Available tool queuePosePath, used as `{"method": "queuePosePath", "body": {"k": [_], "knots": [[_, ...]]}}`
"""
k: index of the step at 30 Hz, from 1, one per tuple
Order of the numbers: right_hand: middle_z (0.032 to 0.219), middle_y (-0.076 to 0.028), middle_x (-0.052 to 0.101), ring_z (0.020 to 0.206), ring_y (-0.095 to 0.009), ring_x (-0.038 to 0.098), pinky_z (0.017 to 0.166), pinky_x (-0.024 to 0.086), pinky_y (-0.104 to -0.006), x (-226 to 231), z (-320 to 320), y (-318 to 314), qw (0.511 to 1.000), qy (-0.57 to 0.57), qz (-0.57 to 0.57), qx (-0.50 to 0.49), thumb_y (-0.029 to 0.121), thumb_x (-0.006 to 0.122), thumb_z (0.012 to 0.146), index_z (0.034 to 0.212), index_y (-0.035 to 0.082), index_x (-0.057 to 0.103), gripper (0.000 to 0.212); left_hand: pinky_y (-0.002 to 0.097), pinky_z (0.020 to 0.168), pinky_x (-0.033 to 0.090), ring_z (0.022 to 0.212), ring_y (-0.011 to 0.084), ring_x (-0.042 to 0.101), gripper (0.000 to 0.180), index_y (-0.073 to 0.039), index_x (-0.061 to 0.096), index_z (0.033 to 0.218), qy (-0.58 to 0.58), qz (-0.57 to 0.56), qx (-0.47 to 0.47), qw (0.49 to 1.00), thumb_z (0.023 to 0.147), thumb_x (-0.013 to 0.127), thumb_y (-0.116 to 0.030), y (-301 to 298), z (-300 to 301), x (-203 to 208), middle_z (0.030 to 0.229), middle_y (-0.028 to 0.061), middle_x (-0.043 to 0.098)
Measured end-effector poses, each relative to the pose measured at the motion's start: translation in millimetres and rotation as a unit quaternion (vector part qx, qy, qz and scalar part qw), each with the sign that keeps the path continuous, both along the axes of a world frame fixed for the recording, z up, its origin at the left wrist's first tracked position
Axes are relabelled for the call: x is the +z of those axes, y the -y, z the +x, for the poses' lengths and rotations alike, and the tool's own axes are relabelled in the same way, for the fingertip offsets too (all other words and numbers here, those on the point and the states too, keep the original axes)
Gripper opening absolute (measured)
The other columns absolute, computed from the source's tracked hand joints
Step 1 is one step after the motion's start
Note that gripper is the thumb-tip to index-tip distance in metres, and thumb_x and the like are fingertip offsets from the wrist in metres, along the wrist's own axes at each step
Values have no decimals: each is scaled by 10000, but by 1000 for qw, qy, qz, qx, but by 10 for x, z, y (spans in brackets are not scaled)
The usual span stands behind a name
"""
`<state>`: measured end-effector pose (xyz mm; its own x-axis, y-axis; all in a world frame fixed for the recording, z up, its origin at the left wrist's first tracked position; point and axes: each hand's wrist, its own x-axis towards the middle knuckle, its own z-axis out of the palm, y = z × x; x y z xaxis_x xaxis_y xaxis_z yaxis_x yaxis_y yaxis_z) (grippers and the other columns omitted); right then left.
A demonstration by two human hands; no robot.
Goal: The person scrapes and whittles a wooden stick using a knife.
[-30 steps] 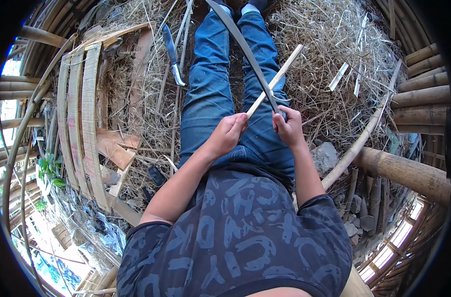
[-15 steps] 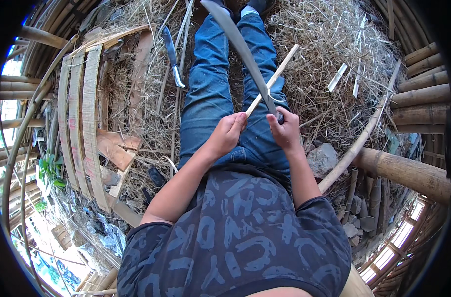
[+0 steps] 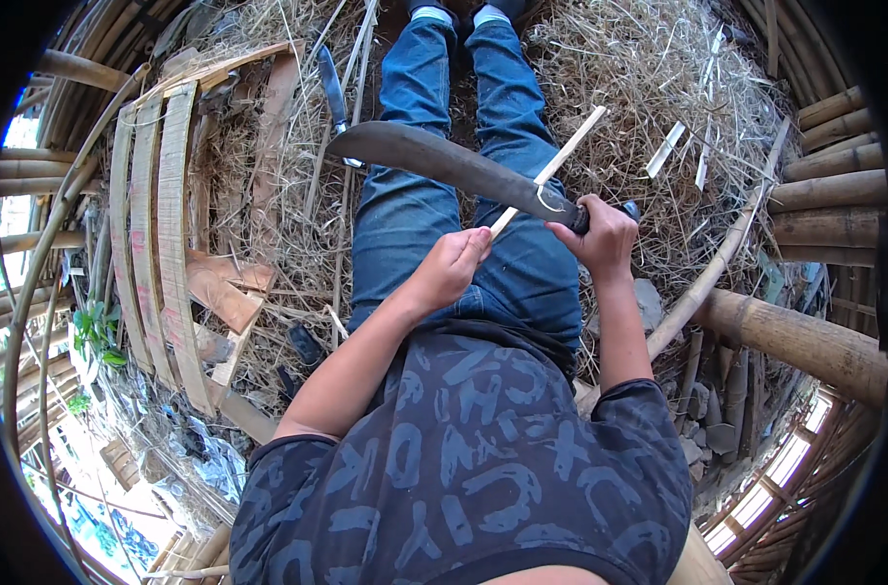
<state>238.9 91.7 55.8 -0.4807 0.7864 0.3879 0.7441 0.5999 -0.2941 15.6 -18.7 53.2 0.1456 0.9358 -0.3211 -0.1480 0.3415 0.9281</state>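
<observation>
My left hand [image 3: 454, 265] is closed on the near end of a thin pale wooden strip [image 3: 573, 146], which slants up and to the right above my legs. In my right hand [image 3: 605, 236] is the dark handle of a machete [image 3: 434, 159]. Its broad, curved blade points left, lying across the strip. A thin curled shaving [image 3: 551, 202] hangs where blade and strip cross. Beyond the machete's tip, a second blade with a shiny metal end [image 3: 333, 86] rests on the straw, partly hidden by the machete.
Slatted wooden boards [image 3: 176, 224] lie at the left. Dry straw [image 3: 649, 88] covers the ground around my outstretched legs [image 3: 405, 224]. A thick bamboo pole [image 3: 795, 341], a long bent stick [image 3: 717, 263] and rocks are on the right. Pale split strips [image 3: 665, 150] lie on the straw.
My right hand has moved right and turned the machete, so its blade swung from pointing away to pointing left. The strip has shifted slightly right; my left hand still grips it.
</observation>
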Motion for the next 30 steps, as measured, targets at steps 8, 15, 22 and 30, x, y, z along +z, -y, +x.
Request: {"method": "queuePosePath", "body": {"k": [8,15,22,30], "knots": [[608,-164,630,573,-340,650,527,508,-417,1,-210,193,990,24,-137,-39,678,643,758,781,32,649,646,262,553,328,611,79,355,420,-37,477,756,4,-58,4,998,1051,384,-321,5,-163,-132,647,-31,392],[651,-205,634,645,-388,652,593,505,-437,-57,-383,302,973,-49,-218,-63,517,728,775,869,7,665,522,409,605,418,614,271,532,398,37,509,851,-278,-1,-90,956,1007,464,-327,-87,-281,162,662,187,559],[715,-236,655,712,-411,661,634,521,-469,8,-519,309,957,-101,-251,-104,501,705,798,915,16,664,501,551,681,451,767,486,595,331,32,507,917,-414,63,-54,907,1001,439,-280,-262,-265,309,740,298,606],[645,-202,632,635,-391,652,569,504,-439,158,-276,267,952,-120,-233,-159,527,713,792,938,25,652,527,565,603,450,684,471,602,316,27,487,906,-440,177,-5,880,1007,437,-269,-644,-98,264,663,281,596]]}}
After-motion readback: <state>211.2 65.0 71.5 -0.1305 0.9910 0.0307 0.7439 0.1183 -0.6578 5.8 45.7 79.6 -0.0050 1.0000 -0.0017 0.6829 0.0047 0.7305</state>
